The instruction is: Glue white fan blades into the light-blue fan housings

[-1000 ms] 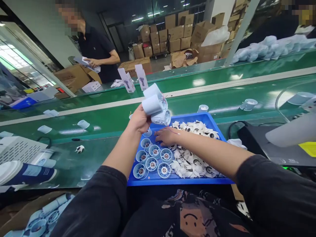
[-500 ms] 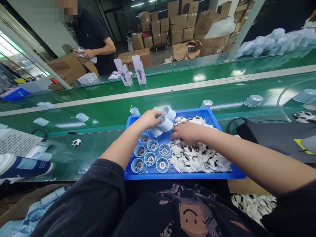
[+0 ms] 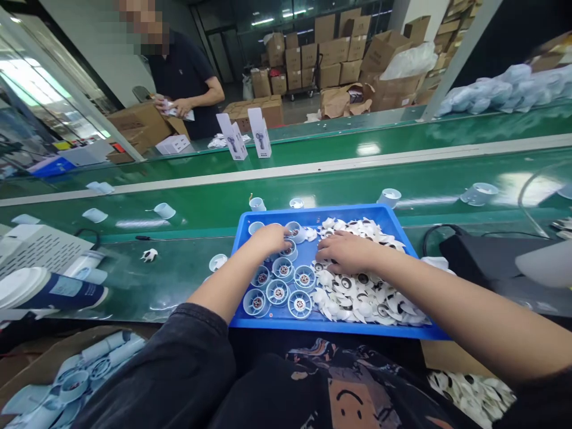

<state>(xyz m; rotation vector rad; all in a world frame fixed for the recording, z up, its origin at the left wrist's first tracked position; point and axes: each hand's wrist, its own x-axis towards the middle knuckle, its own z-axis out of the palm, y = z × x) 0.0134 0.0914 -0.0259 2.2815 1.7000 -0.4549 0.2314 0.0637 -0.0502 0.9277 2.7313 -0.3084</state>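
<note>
A blue tray point(image 3: 286, 325) lies in front of me. On its left side several light-blue cylindrical fan housings point(image 3: 300, 304) stand upright, spoked ends up. My left hand point(image 3: 270, 239) is closed on a housing point(image 3: 288, 250) among them at the tray floor; my own fingers partly hide it. The tray's right side is heaped with small white fan blade wheels point(image 3: 357, 301) with dark centres. Over this heap rests my right hand point(image 3: 343, 251), fingers somewhat spread and their tips among the pieces. No piece shows clearly lifted in it.
More housings point(image 3: 390, 197) stand or lie along the green conveyor point(image 3: 214, 202). A box of housings point(image 3: 74, 384) sits at lower left. A dark device point(image 3: 473, 256) is right of the tray, a cup point(image 3: 53, 289) far left. Across the line, a person point(image 3: 187, 83) holds a small package.
The housings that my left hand held above the tray now stand upright on it, and that hand is lower. My right hand stays over the white pieces. The view has shifted slightly.
</note>
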